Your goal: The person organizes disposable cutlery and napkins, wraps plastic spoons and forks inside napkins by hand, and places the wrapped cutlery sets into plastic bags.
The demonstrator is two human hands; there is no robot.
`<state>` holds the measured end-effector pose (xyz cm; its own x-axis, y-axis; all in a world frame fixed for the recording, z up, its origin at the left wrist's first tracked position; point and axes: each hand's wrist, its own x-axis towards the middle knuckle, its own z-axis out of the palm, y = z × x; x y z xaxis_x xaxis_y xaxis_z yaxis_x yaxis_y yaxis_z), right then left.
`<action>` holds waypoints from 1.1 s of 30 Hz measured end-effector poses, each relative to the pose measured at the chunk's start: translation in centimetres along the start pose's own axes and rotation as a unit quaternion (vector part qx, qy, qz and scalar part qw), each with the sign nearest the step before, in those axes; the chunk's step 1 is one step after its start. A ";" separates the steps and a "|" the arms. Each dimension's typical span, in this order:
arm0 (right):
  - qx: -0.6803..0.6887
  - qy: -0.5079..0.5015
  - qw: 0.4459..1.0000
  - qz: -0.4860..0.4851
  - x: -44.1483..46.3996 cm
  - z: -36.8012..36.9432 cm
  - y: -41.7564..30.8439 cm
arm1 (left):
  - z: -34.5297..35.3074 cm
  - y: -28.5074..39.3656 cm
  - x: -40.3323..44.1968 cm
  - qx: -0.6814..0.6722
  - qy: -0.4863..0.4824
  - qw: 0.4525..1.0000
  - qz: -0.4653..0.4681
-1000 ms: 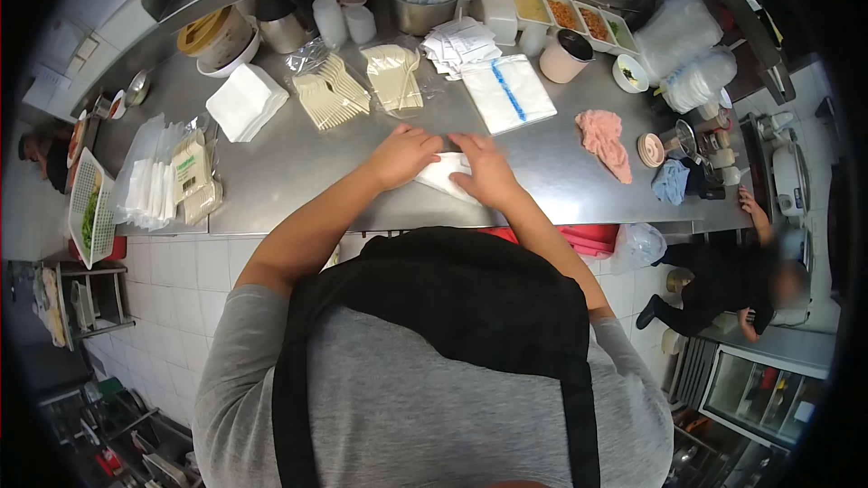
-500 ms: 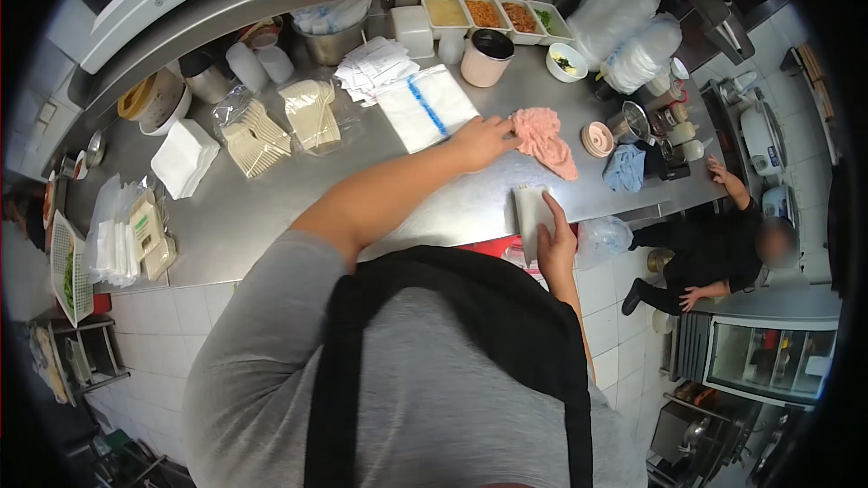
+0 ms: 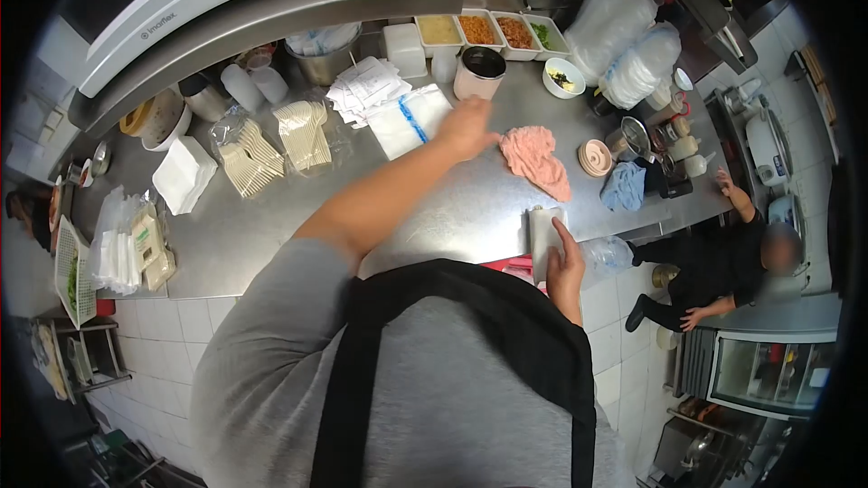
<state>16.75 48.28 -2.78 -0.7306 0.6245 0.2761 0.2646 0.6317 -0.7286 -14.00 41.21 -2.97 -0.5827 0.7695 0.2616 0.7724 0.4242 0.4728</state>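
Observation:
My left hand [image 3: 467,129] stretches across the steel counter, fingers pointing at the pink canister [image 3: 479,74] with a dark inside and thumb held apart. It holds nothing that I can see. Just left of it is a folded white cloth with a blue stripe [image 3: 404,124]; a crumpled pink cloth [image 3: 536,161] lies to its right. Low by the counter's front edge, my right hand [image 3: 566,271] holds a folded whitish sheet-like item [image 3: 543,239] upright. Its exact kind cannot be made out, and the gripping fingers are partly hidden.
Food trays [image 3: 478,29] and a small white bowl [image 3: 564,79] stand at the back. Wrapped wooden cutlery [image 3: 304,134], foam boxes [image 3: 184,173] and paper slips [image 3: 367,90] lie left. A blue cloth [image 3: 624,186] is right, and a co-worker [image 3: 714,258] stands beyond the counter's right end.
My left hand has left the edge of the pink cloth and moved up-left, closer to the canister. My right hand, still with the whitish item, has shifted slightly right and down.

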 end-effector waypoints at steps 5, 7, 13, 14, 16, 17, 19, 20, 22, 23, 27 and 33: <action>-0.018 -0.022 0.999 -0.043 1.8 1.0 0.0 | -1.8 -5.9 -6.7 0.205 0.074 0.965 -0.143; -0.013 -0.037 0.998 -0.056 2.5 1.9 -0.7 | -1.6 -7.1 -8.0 0.212 0.118 0.965 -0.102; 0.022 -0.054 0.994 -0.088 2.9 4.1 -1.8 | -2.1 -7.1 -7.0 0.211 0.145 0.966 -0.040; 0.021 -0.053 0.994 -0.091 2.7 4.3 -1.9 | -2.0 -7.4 -6.7 0.213 0.150 0.964 -0.052; 0.021 -0.050 0.994 -0.098 2.5 4.5 -2.0 | -2.0 -7.9 -6.2 0.218 0.161 0.960 -0.074; 0.022 -0.052 0.994 -0.094 2.4 4.5 -2.0 | -2.1 -8.3 -6.1 0.219 0.143 0.963 -0.062; 0.025 -0.054 0.994 -0.087 2.3 4.5 -2.0 | -2.8 -8.8 -6.2 0.219 0.106 0.969 -0.038; 0.022 -0.050 0.994 -0.089 2.2 4.4 -2.0 | -2.8 -8.7 -6.3 0.167 0.112 0.979 -0.025; 0.016 -0.043 0.994 -0.096 2.1 4.5 -2.0 | -3.0 -8.1 -6.6 0.062 0.123 0.990 -0.001; 0.017 -0.042 0.994 -0.095 2.0 4.4 -2.0 | -3.1 -7.8 -6.6 0.026 0.145 0.988 -0.039; 0.022 -0.030 0.995 -0.091 2.0 4.6 -2.3 | -4.5 -8.0 -5.6 -0.086 0.118 0.964 -0.224; 0.027 -0.052 0.995 -0.077 2.2 5.5 -1.4 | -5.7 -8.3 -4.4 -0.082 -0.081 0.975 -0.190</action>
<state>11.26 46.21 -4.59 -0.8218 0.4694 0.3230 0.1126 0.6894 -0.7156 -19.26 31.57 -3.29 -0.7611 0.6425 -0.0893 0.4500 0.6221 0.6406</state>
